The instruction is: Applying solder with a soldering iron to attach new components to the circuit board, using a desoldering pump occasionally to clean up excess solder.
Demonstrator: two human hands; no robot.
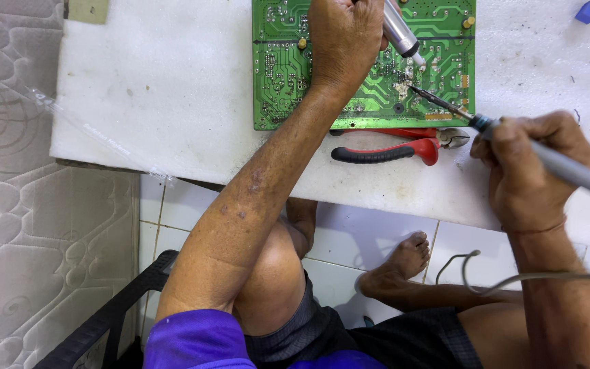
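Near the lower right of the frame, the right hand (530, 171) is clamping a grey soldering iron (513, 140) whose long axis is slanting up-left, its dark tip touching the scorched spot on the green circuit board (363, 61). Farther up, the left hand (346, 41) is gripping a silver desoldering pump (401, 31) just above that spot, nozzle angling down-right. Red-handled cutters (404, 147) are lying on the white counter (172, 102) just below the board.

No packages, signs or screens show; only a small plain beige label-like square (89, 9) sits well left of the green circuit board (288, 75).
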